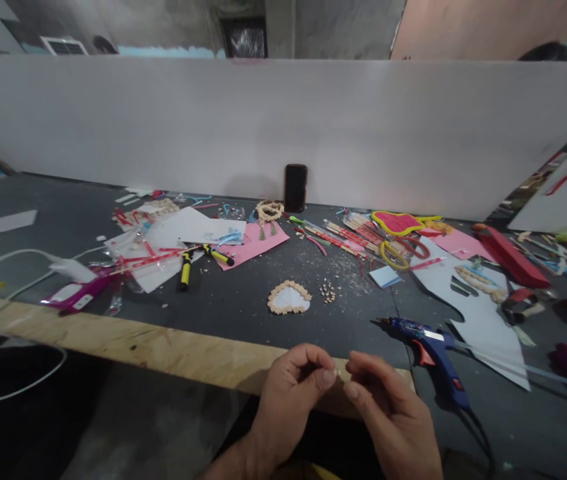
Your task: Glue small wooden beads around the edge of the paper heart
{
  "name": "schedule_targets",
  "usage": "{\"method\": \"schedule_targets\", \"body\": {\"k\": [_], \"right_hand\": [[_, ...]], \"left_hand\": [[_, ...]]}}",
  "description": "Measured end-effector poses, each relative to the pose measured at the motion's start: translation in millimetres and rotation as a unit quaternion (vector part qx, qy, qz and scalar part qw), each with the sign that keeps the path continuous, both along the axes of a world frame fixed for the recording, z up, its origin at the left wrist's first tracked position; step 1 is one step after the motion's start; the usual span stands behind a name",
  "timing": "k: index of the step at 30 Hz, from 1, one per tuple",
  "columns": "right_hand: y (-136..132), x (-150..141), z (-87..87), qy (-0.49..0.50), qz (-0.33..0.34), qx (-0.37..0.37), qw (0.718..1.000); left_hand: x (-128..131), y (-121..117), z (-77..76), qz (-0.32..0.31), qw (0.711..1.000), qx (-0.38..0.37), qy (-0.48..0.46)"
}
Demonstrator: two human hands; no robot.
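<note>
Inspection of my 2 hands at the near edge of the bench (203,340). My left hand (283,403) is nearly closed, thumb and index finger pinched at the tips on 1 small pale bit (339,375). My right hand (396,420) is curled just beside it, thumb and index tips slightly parted; whether they touch the bit, I cannot tell.

The card (291,297), white and edged with pale pieces, lies flat directly ahead of my left hand, the nearer of the 2. Its long axis runs roughly left to right. The edging appears thin or absent at the lower right (the side towards my right hand). A loose pile (330,291) of similar pieces sits just to the right of the card, not touching it.

The glue gun (426,340) lies on its side, ahead and to the right of my right hand, the nearer one to it. Its nozzle points left, its handle slants back towards me. 1 phone (296,188) stands upright against the white board (188,127).
</note>
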State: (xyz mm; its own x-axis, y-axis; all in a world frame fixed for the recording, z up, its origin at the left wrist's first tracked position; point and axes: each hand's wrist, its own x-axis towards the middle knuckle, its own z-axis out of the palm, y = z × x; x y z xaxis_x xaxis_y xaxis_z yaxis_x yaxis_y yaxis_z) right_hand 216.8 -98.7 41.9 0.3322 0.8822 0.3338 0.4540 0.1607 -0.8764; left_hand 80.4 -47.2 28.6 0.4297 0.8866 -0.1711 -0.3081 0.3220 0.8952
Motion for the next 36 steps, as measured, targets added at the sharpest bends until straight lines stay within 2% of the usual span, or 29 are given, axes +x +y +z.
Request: {"method": "schedule_targets", "body": {"k": [4,10,20,29,34,36], "right_hand": [[1.0,2.2,4.1,-0.088,0.01,0.071,0.994],[4.0,5.3,5.1,-0.155,0.019,0.082,0.984],[4.7,8.2,1.8,-0.137,0.068,0.088,0.984],[7.0,5.4,4.6,-0.142,0.065,0.075,0.985],[5.7,4.0,4.2,-0.153,0.044,0.069,0.985],[4.7,6.8,1.5,-0.16,0.031,0.057,0.985]], "left_hand": [[1.6,-0.8,-0.7,-0.023,0.997,-0.051,-0.058],[4.6,-0.4,1.0,-0.019,0.998,-0.053,-0.038],[2.6,1.0,-1.1,-0.031,0.999,-0.031,-0.014],[-1.7,1.9,0.9,-0.031,0.999,0.016,0.027],[-2.2,4.1,-0.2,-0.047,0.999,0.021,-0.007],[-5.1,8.2,-1.1,-0.053,0.998,0.031,0.008]]}}
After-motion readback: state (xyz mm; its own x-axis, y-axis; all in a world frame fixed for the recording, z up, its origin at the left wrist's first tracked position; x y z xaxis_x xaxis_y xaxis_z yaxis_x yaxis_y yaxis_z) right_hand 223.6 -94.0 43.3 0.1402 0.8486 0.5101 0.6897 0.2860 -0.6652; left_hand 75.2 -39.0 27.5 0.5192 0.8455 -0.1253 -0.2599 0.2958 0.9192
